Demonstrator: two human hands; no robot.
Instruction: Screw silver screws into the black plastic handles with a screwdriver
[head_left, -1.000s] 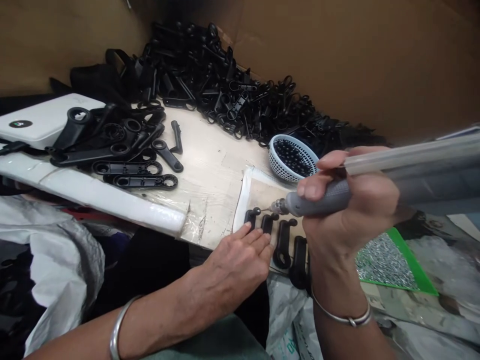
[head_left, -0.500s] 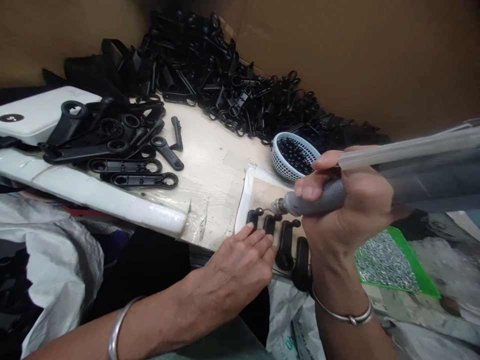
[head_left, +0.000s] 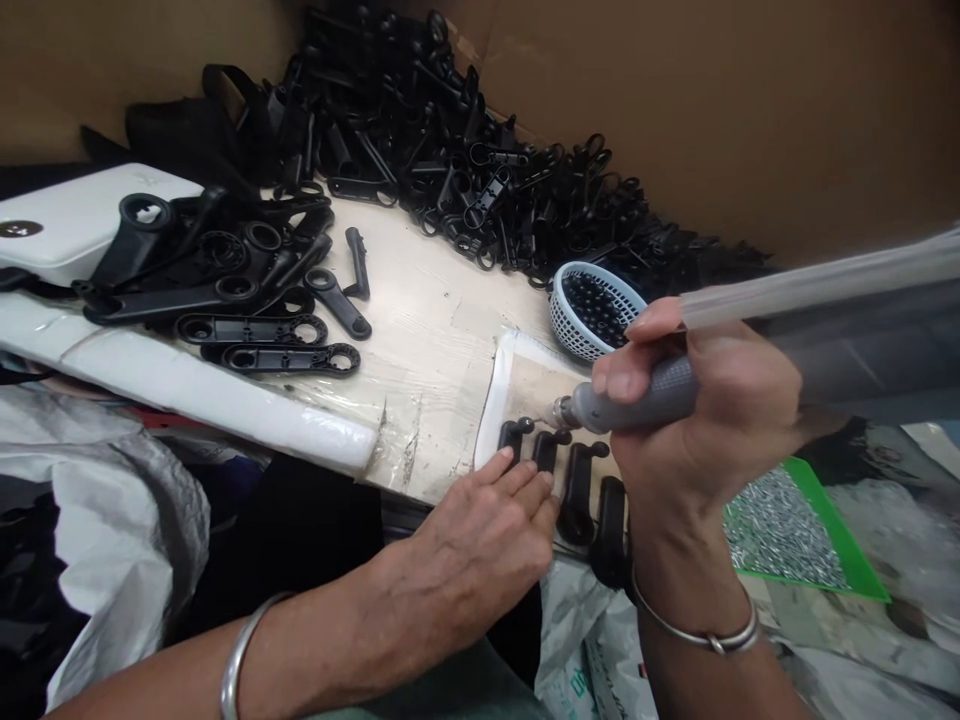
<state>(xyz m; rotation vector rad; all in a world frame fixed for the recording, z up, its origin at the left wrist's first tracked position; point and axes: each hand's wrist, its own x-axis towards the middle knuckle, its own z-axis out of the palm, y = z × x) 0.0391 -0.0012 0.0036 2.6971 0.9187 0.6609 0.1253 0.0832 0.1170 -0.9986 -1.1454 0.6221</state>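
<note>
My right hand (head_left: 712, 420) is wrapped round a grey powered screwdriver (head_left: 637, 398) that trails a clear hose. Its bit tip rests on the top of a small black plastic part (head_left: 545, 448), second in a short row of such parts (head_left: 577, 480) at the table's near edge. My left hand (head_left: 480, 545) lies flat with fingers stretched out, pressing on the lower ends of the two leftmost parts.
A small blue basket (head_left: 592, 310) of black beads stands just behind the tool. A big heap of black plastic arms (head_left: 465, 170) fills the back against cardboard walls. Longer black levers (head_left: 247, 310) and a white case (head_left: 67, 225) lie left. A green tray (head_left: 787, 525) of screws is right.
The tool's tip has shifted from the first part's top to the second part's top. My left hand stays pressed on the parts; the view has drifted slightly.
</note>
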